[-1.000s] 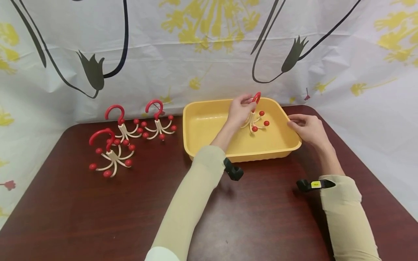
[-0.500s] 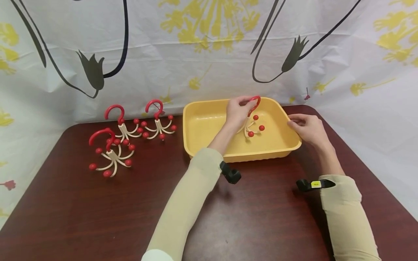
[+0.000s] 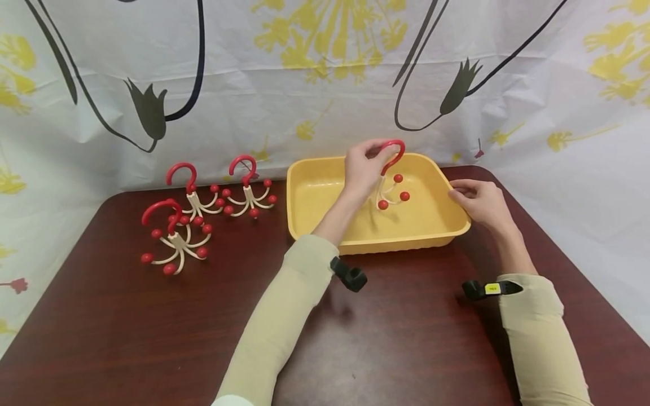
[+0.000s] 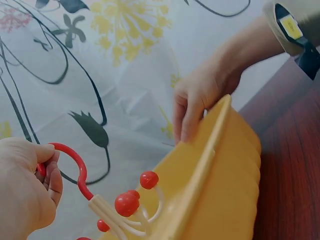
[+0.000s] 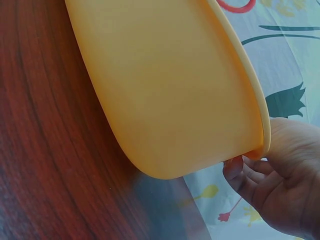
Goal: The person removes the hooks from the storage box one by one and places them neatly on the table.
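My left hand [image 3: 361, 172] pinches the red hook of a claw-shaped hanger [image 3: 403, 151] over the yellow tub [image 3: 386, 246]. The hanger's cream arms end in red balls and hang down inside the tub's outline. In the left wrist view, thumb and fingers [image 4: 44, 151] meet on the hook's end, and the arms [image 4: 117, 217] tilt towards the tub. My right hand [image 3: 482, 204] grips the tub's right rim, thumb on the inner side; the right wrist view shows fingertips [image 5: 233, 167] against the tub's wall.
Three more red-and-cream hangers stand left of the tub: one in front [image 3: 179, 243], one behind it [image 3: 193, 200], one nearer the tub [image 3: 248, 194]. The dark wooden table [image 3: 178, 338] meets a white patterned cloth [image 3: 325, 107] at the back.
My left hand has shifted left with the hanger, dipping a little and then rising again. My right hand stays on the tub's rim; tub and other hangers keep their places.
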Motion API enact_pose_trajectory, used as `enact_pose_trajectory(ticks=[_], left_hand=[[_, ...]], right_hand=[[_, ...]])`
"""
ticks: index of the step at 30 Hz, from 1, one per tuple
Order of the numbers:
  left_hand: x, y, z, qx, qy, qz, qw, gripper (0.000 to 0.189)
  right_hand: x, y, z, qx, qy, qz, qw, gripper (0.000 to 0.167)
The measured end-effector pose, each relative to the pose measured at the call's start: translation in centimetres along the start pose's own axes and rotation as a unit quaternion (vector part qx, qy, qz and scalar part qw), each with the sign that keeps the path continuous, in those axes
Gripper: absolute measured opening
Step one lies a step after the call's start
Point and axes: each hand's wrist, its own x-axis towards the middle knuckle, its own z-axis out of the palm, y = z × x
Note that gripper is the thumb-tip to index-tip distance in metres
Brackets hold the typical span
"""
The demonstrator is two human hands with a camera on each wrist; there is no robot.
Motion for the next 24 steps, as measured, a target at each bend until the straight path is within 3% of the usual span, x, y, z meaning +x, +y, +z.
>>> enact_pose_trajectory(ticks=[11,24], left_hand=[[-0.9,2.7,-2.9,0.033,-0.040,0.073,0.9960,0.018],[-2.2,5.1,-7.2,0.039,-0.031,0.111,0.9925,0.017]], right_hand=[[0.1,-0.1,0.0,-0.003,0.002,-0.007,1.0000,0.042],[0.0,0.0,0.0,-0.001,-0.001,-0.001,1.0000,0.043]])
